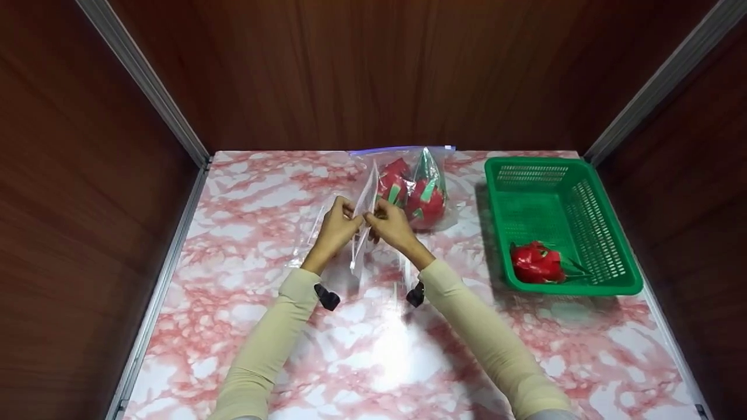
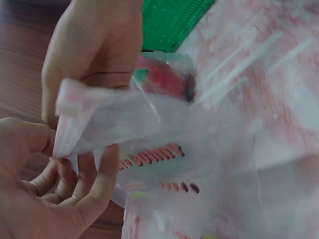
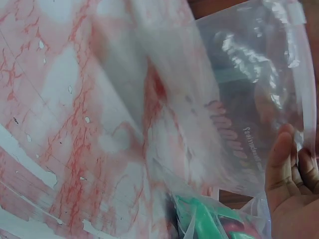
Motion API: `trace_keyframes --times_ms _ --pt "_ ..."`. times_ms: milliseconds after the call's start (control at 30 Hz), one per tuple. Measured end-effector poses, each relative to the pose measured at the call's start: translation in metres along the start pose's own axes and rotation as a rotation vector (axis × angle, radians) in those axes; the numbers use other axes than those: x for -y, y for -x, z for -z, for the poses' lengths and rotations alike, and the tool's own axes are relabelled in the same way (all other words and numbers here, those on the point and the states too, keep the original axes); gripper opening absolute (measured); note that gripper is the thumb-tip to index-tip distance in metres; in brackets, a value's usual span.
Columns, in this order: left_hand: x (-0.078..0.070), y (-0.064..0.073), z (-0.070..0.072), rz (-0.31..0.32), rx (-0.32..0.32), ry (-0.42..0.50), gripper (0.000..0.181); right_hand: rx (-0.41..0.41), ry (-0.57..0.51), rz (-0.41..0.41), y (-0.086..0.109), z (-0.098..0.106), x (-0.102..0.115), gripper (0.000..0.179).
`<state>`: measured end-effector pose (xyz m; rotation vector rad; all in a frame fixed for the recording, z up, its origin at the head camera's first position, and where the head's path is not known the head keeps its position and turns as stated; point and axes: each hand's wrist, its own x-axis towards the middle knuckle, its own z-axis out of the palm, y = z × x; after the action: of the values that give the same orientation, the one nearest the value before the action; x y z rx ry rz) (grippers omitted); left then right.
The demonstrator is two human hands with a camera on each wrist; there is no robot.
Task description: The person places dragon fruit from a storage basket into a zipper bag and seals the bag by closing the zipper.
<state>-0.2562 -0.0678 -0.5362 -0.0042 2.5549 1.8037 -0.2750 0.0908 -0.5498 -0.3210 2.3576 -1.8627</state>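
1. Head view: left hand (image 1: 338, 226) and right hand (image 1: 395, 225) pinch a clear slider bag (image 1: 367, 195) above the marbled tabletop (image 1: 233, 286).
2. Just beyond, a purple-zipped bag (image 1: 402, 150) holds dragon fruits (image 1: 425, 204).
3. At right: green plastic basket (image 1: 532, 209).

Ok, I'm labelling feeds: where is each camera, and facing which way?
Head: on the head, facing forward and down at the held bag; left hand, right hand and sleeves show.
Left wrist: on that wrist, facing the held bag; both hands show.
Right wrist: likewise, facing the held bag; right hand shows clearly.
Shared: head and left wrist show the green basket.
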Motion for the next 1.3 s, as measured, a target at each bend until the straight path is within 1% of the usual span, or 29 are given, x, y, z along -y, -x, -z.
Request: trace_keyframes --times_ms 67,133,267,367,433,567,667,800,933,1033,1133,1300 --pt "0.000 0.000 0.000 -0.013 -0.012 -0.040 0.020 0.010 0.000 0.005 0.000 -0.001 0.001 0.008" --pt "0.000 0.000 -0.001 -0.027 -0.023 -0.080 0.017 0.015 0.007 0.011 0.000 -0.002 0.001 0.009" --pt "0.001 0.000 0.000 -0.059 -0.035 -0.135 0.011 0.003 0.015 0.015 0.001 -0.003 0.000 0.013" --pt "0.002 0.000 0.001 -0.060 -0.033 -0.125 0.010 -0.006 0.009 0.007 0.001 -0.003 -0.001 0.020" --pt "0.003 0.000 0.003 -0.049 -0.032 -0.120 0.010 -0.012 0.014 0.000 0.001 -0.002 -0.001 0.023" --pt "0.004 -0.001 0.007 -0.022 -0.034 -0.105 0.011 -0.039 0.049 0.018 0.001 0.000 -0.002 0.028" --pt "0.005 -0.001 0.012 -0.004 -0.049 -0.077 0.010 -0.069 0.085 0.045 0.000 0.002 -0.003 0.029" --pt "0.006 -0.002 0.019 0.005 -0.089 -0.036 0.011 -0.097 0.124 0.053 0.000 0.006 -0.003 0.029" --pt "0.007 -0.002 0.028 -0.006 -0.133 0.006 0.017 -0.122 0.164 0.033 -0.001 0.010 -0.006 0.026" --pt "0.008 -0.003 0.035 -0.001 -0.160 0.053 0.014 -0.126 0.172 0.010 -0.001 0.013 -0.008 0.024" --pt "0.009 -0.005 0.042 0.012 -0.179 0.106 0.011 -0.124 0.163 -0.008 -0.002 0.015 -0.010 0.023" --pt "0.011 -0.006 0.050 0.047 -0.188 0.185 0.011 -0.121 0.164 -0.014 -0.003 0.018 -0.013 0.024"
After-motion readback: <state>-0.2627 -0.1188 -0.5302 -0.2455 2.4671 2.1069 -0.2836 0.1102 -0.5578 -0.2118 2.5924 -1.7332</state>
